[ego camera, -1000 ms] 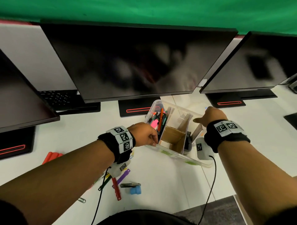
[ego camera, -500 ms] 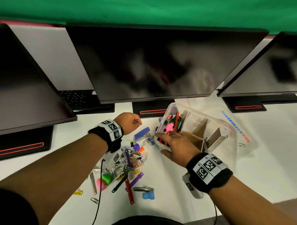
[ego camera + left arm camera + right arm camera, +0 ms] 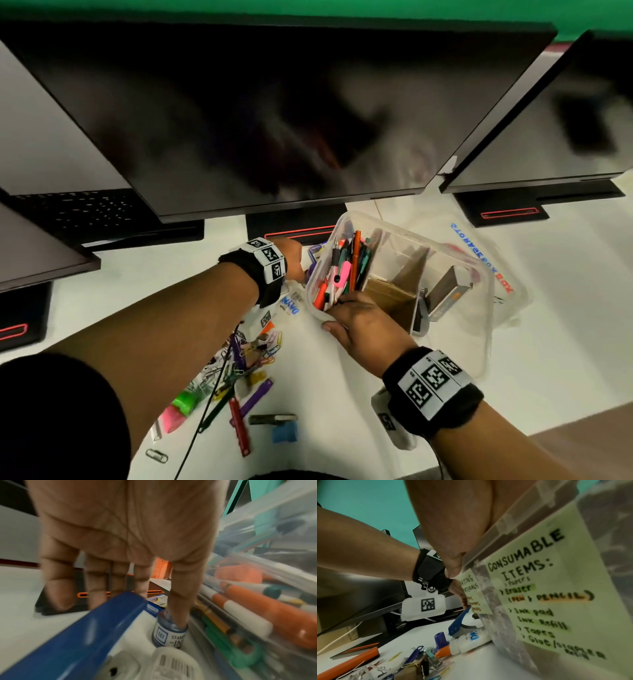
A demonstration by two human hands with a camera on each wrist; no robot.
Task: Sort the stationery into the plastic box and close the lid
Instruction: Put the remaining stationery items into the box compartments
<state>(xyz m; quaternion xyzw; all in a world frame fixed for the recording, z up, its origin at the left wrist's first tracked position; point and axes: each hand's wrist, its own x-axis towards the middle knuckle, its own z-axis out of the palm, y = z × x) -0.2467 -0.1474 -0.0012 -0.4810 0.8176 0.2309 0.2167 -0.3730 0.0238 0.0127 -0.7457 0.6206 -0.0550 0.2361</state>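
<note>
The clear plastic box (image 3: 414,238) stands mid-table, with several pens (image 3: 346,270) in its left compartment and cardboard dividers (image 3: 390,294) beside them. My right hand (image 3: 356,317) grips the box's near-left rim, fingers curled over the edge among the pens. A green label (image 3: 547,588) on the box wall reads "consumable items". My left hand (image 3: 294,262) reaches down just left of the box. Its fingers are straight, and the index fingertip (image 3: 178,615) touches a small stamp ink bottle (image 3: 169,634). A blue hole punch (image 3: 77,635) lies next to the bottle. The clear lid (image 3: 513,298) lies behind the box on the right.
Loose stationery covers the near-left table: paper clips (image 3: 267,349), a green highlighter (image 3: 185,401), a red pen (image 3: 239,425), a blue sharpener (image 3: 284,431) and a glue bottle (image 3: 471,643). Dark monitors (image 3: 274,120) and their stands (image 3: 294,228) line the back.
My right hand left the box's far rim and now grips its near-left rim. My left hand let go of that rim and went down beside the box to the ink bottle.
</note>
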